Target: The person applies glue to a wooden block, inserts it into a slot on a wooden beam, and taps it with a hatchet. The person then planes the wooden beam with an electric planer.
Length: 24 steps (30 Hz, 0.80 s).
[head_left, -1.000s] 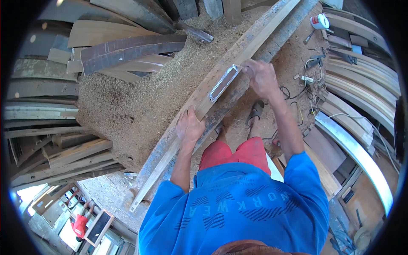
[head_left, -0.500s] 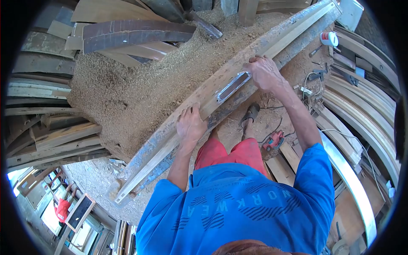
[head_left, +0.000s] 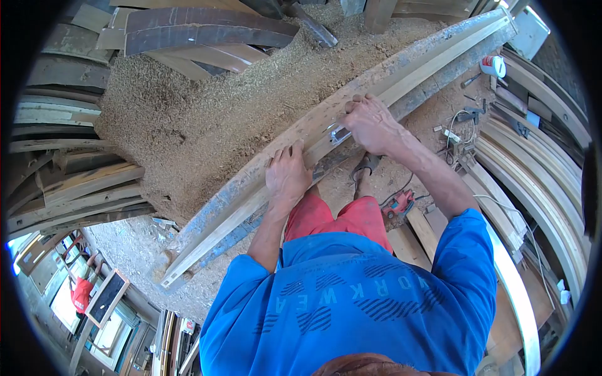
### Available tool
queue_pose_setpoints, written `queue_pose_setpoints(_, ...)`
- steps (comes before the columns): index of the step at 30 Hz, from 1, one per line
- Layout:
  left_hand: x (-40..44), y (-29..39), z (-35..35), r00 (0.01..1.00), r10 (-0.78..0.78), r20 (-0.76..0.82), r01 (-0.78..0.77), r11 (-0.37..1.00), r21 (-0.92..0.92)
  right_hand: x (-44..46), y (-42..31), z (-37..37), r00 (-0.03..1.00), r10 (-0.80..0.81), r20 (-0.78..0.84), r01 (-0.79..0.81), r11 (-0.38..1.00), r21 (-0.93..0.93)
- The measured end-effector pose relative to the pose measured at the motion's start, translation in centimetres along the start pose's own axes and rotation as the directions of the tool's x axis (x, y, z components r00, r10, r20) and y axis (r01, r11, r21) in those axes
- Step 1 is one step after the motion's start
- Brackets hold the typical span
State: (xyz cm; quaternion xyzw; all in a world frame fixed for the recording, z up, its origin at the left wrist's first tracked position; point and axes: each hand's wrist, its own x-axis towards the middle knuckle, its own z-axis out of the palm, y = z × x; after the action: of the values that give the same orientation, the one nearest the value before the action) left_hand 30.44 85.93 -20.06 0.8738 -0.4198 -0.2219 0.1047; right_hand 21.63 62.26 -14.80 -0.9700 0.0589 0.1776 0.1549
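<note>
A long pale wooden strip (head_left: 426, 74) lies diagonally along a worn, paint-stained beam (head_left: 248, 172). My left hand (head_left: 288, 175) is closed over the strip near its middle, with the fingertips curled over the far edge. Farther up, my right hand (head_left: 370, 124) has bent fingers and covers most of a narrow silver-edged rectangular piece (head_left: 338, 135). Only that piece's near end shows, between my hands; I cannot make out exactly what it is.
Sawdust (head_left: 207, 131) is heaped beyond the beam, with curved boards (head_left: 210, 28) on it. A red power tool (head_left: 399, 204) sits on the ground to the right, near a white tub (head_left: 493, 66) and stacked timber (head_left: 533, 169). Another person (head_left: 81, 293) is at far left.
My right hand has moved down the strip toward my left hand and now hides most of the silver-edged piece. My left hand stays on the strip. The view has shifted slightly.
</note>
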Motion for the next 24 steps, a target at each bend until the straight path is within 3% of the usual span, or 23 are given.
queue_pose_setpoints(5,0.1,0.0,-0.5,0.999,-0.007,0.036,0.007,1.000,-0.021,-1.1,0.3,-0.7,0.999,-0.037,-0.026,0.041,0.982,0.185)
queue_pose_setpoints(8,0.0,0.1,-0.9,0.998,-0.025,0.062,0.027,0.999,-0.021,-2.9,2.7,-0.2,0.982,0.103,-0.158,0.012,0.803,0.596)
queue_pose_setpoints(12,0.1,0.6,-1.2,0.998,-0.031,0.051,0.032,0.999,-0.014,-5.4,7.5,2.3,0.803,0.418,-0.424,-0.239,0.878,0.414)
queue_pose_setpoints(15,0.1,0.5,-0.8,0.999,-0.031,0.045,0.032,0.999,-0.016,-5.5,8.4,4.0,0.789,0.445,-0.423,-0.285,0.876,0.389)
queue_pose_setpoints(18,0.2,0.2,-0.4,0.999,-0.024,0.046,0.025,1.000,-0.008,-6.1,8.1,3.5,0.844,0.351,-0.405,-0.268,0.931,0.248)
queue_pose_setpoints(21,0.2,0.1,-0.1,0.999,-0.018,0.031,0.018,1.000,0.007,-7.3,8.9,4.2,0.880,0.345,-0.327,-0.259,0.925,0.278)
queue_pose_setpoints(24,0.2,-0.2,0.2,1.000,-0.006,0.020,0.006,1.000,0.016,-7.2,10.0,4.6,0.858,0.257,-0.445,-0.144,0.951,0.273)
